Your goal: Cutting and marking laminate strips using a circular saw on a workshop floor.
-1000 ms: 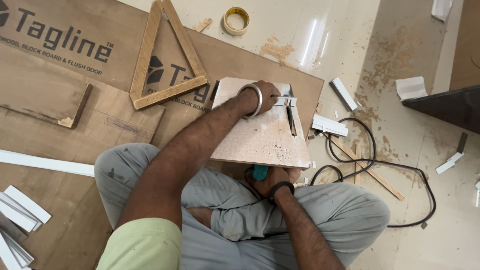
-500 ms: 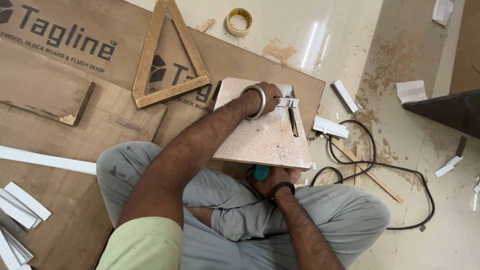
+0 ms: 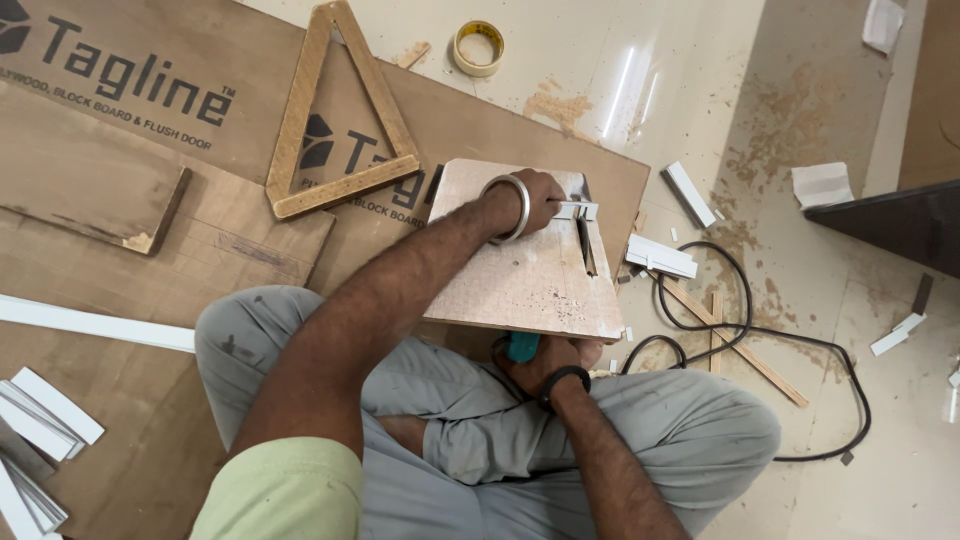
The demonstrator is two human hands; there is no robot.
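Seen from above, a seated person's left hand (image 3: pixel 535 200), a metal bangle on its wrist, presses a short white strip (image 3: pixel 575 210) flat against the far part of a small pale square board (image 3: pixel 520 280), fingers closed down on the strip. The strip lies beside a narrow dark slot (image 3: pixel 587 245) in the board. The board rests over the person's crossed legs in grey trousers. The right hand (image 3: pixel 550 360), with a dark wristband, is tucked under the board's near edge, clenched around a teal handled tool (image 3: pixel 522 347), mostly hidden. A black cable (image 3: pixel 750 330) loops away to the right over a glossy cream floor dusted with sawdust. More white strips (image 3: pixel 662 257) lie just beside the board. Underneath and to the left spread large brown plywood sheets (image 3: pixel 150 250); on them sits a wooden triangular frame (image 3: pixel 340 110), with a roll of yellowish tape (image 3: pixel 478 47) beyond on the floor. The left arm reaches forward, nearly straight; the right arm is bent close.
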